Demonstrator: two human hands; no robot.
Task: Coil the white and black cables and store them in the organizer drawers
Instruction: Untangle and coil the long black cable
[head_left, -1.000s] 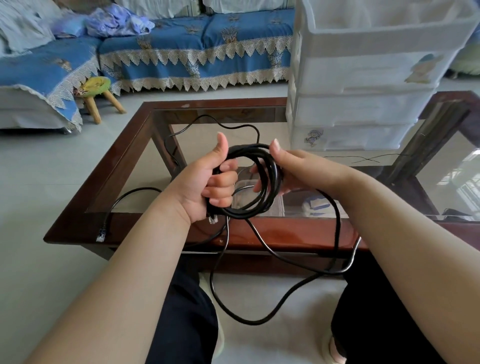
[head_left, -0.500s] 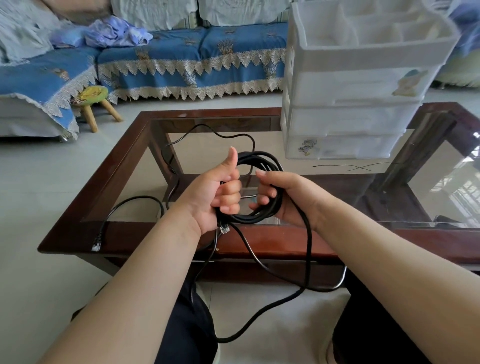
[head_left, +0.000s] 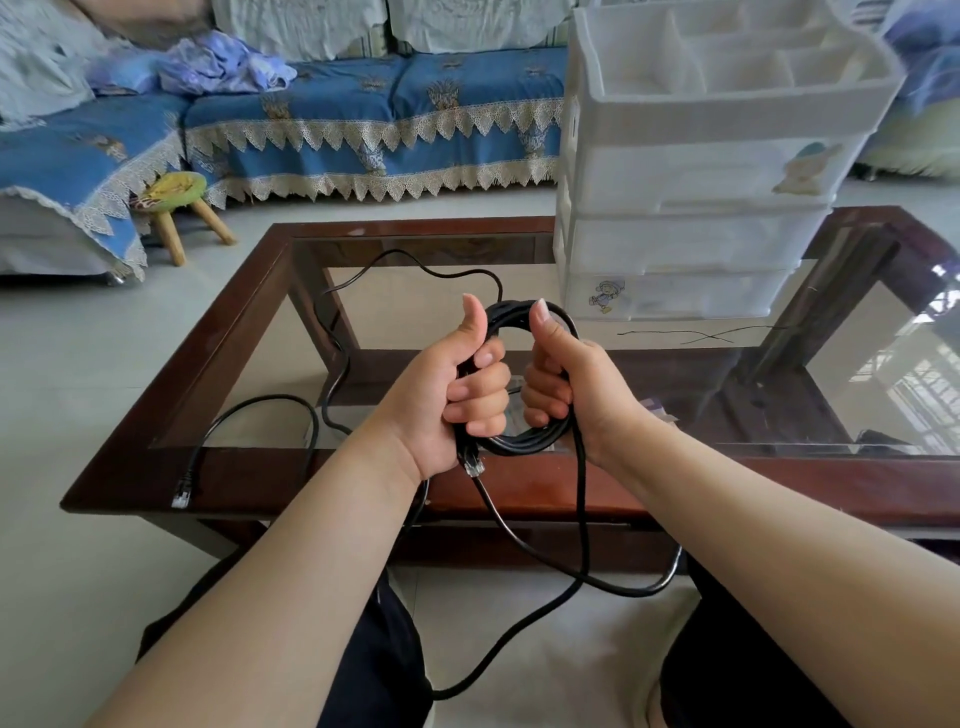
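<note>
Gripping: left hand (head_left: 452, 400) and right hand (head_left: 566, 387), fingers curled tight round coiled black cable (head_left: 524, 441)
Resting: white plastic drawer organizer (head_left: 696, 171) on glass-topped wooden table (head_left: 519, 488)

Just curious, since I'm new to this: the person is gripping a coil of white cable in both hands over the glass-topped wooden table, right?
Not quite: the head view shows the coiled cable is black, not white. Both the left hand and the right hand do grip it over the glass-topped wooden table.

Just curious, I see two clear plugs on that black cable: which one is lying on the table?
The plug on the table's near-left wooden edge; the other plug hangs below the left hand.
</note>
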